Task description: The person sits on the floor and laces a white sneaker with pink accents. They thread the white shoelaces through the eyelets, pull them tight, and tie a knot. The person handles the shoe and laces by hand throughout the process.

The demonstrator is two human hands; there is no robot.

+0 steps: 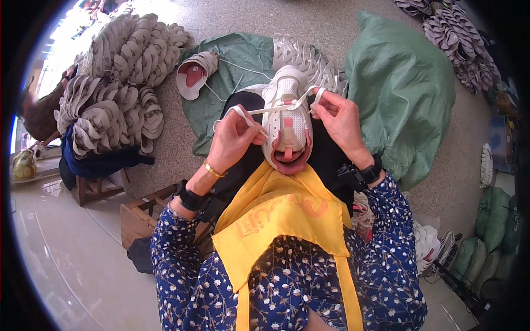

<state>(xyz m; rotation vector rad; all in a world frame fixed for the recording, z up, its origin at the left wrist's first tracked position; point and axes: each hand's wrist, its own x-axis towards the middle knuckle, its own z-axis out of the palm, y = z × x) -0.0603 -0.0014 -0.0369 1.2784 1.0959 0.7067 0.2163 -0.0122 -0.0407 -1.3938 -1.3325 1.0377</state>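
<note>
Left fingers: on my left hand (pixel 236 139) I see thumb and index finger together, clamped on a flat white fabric shoelace (pixel 259 111) that loops over the index finger, tips close to the shoe's left side.
Right fingers: on my right hand (pixel 338 117) thumb and index finger are pinched on the same shoelace, a loop of it rising beside them.
Lace: it runs across the shoe between my two hands; I cannot tell which eyelets it passes through.
Shoe: the white sneaker with perforated upper and pink trim (pixel 301 127) sits between my hands, above the lap, toe pointing away, pink-lined opening toward the body.
Wrists: I have a gold-coloured bracelet (pixel 215 170) on the left and a black strapped device (pixel 361 175) on the right.
Apron: bright yellow cloth with orange print (pixel 276 212) lies just below the shoe's opening.
Ahead: a second white shoe with pink inside (pixel 212 62) lies on its side on a crumpled green plastic sheet (pixel 207 118), near a row of pale shoe uppers (pixel 301 52).
Right side: a bulging green plastic sack (pixel 406 88) stands near my right hand.
Left side: thick bundles of light-grey uppers (pixel 132 52), and nearer, a brown wooden slatted stool (pixel 138 223).
</note>
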